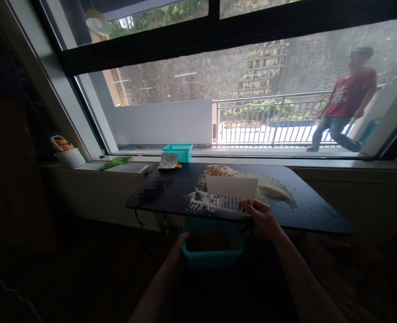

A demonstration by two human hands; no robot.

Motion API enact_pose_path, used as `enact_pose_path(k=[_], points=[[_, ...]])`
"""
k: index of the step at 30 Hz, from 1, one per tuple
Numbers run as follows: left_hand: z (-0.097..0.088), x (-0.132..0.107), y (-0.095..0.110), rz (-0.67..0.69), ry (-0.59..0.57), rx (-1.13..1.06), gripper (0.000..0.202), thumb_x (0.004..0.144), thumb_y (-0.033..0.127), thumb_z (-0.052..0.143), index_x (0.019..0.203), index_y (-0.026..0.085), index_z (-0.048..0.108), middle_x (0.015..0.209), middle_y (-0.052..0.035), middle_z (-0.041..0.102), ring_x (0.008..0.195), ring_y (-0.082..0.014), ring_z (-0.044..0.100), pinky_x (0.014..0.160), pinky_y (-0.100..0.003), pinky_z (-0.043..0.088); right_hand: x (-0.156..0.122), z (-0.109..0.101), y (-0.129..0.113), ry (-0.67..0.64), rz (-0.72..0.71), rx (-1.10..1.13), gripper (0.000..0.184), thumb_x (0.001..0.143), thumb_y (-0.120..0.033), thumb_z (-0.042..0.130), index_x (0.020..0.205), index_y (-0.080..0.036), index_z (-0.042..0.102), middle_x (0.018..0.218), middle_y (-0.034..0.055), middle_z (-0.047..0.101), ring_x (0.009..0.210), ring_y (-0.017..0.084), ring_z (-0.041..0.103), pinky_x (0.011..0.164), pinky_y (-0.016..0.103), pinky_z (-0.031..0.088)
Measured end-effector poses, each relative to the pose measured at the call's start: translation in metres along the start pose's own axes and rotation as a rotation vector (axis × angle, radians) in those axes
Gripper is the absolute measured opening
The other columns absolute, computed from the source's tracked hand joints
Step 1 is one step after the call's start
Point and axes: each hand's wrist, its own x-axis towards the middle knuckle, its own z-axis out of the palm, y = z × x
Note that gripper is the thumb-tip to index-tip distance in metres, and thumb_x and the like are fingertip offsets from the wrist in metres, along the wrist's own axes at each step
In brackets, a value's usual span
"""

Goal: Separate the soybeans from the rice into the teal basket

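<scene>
My right hand [263,214] is closed on the lower right part of a white slotted plastic card [232,185] with comb-like teeth along its lower side. The card stands upright over the front of the dark table [302,220]. Behind and around it lie yellow-orange kernels [217,170], white grains [198,199] and a heap of pale grains [275,192]. Below the table edge, my left hand [178,246] grips the left rim of a teal plastic basin [215,259]. Something brownish shows in the basin, too dark to name.
A smaller teal container [184,154] and a pale paper packet [167,161] are at the table's back left. A blurred dark object [154,189] lies at the left end. A white pot [69,157] stands on the sill. Outside the window, a person [348,98] walks by a railing.
</scene>
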Motion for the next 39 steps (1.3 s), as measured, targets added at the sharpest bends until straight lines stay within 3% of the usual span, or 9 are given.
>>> enact_pose_path(k=[11,21,31,39], points=[[0.005,-0.005,0.001,0.04,0.004,0.022,0.049,0.084,0.043,0.055,0.122,0.012,0.057,0.11,-0.0117,0.069,0.104,-0.0272,0.064,0.083,-0.033,0.053,-0.013,-0.001,-0.002,0.057,-0.036,0.0,0.042,0.069,-0.059,0.063,0.065,-0.017,0.068,0.059,0.0025,0.06,0.056,0.016,0.052,0.053,0.028,0.041],[-0.001,0.002,-0.002,0.029,-0.024,-0.002,0.051,0.085,0.043,0.054,0.126,0.014,0.053,0.112,-0.012,0.068,0.104,-0.0263,0.064,0.084,-0.032,0.053,-0.037,0.025,-0.004,0.057,0.012,-0.01,0.046,0.068,-0.063,0.061,0.065,-0.017,0.066,0.064,0.0058,0.065,0.061,0.021,0.059,0.054,0.029,0.045],[0.005,-0.008,0.003,0.035,-0.056,0.027,0.051,0.084,0.044,0.054,0.124,0.011,0.056,0.111,-0.0123,0.068,0.103,-0.0266,0.065,0.083,-0.032,0.053,-0.037,0.006,-0.003,0.256,0.013,-0.104,0.045,0.063,-0.06,0.062,0.062,-0.016,0.069,0.061,0.0057,0.068,0.061,0.022,0.062,0.054,0.028,0.047],[0.003,-0.01,0.001,0.044,-0.037,0.04,0.053,0.084,0.046,0.054,0.124,0.012,0.056,0.114,-0.0123,0.067,0.106,-0.0269,0.063,0.086,-0.033,0.052,-0.037,0.008,-0.002,0.252,0.006,-0.089,0.04,0.062,-0.056,0.065,0.06,-0.016,0.068,0.06,0.0044,0.067,0.059,0.02,0.061,0.054,0.027,0.047]])
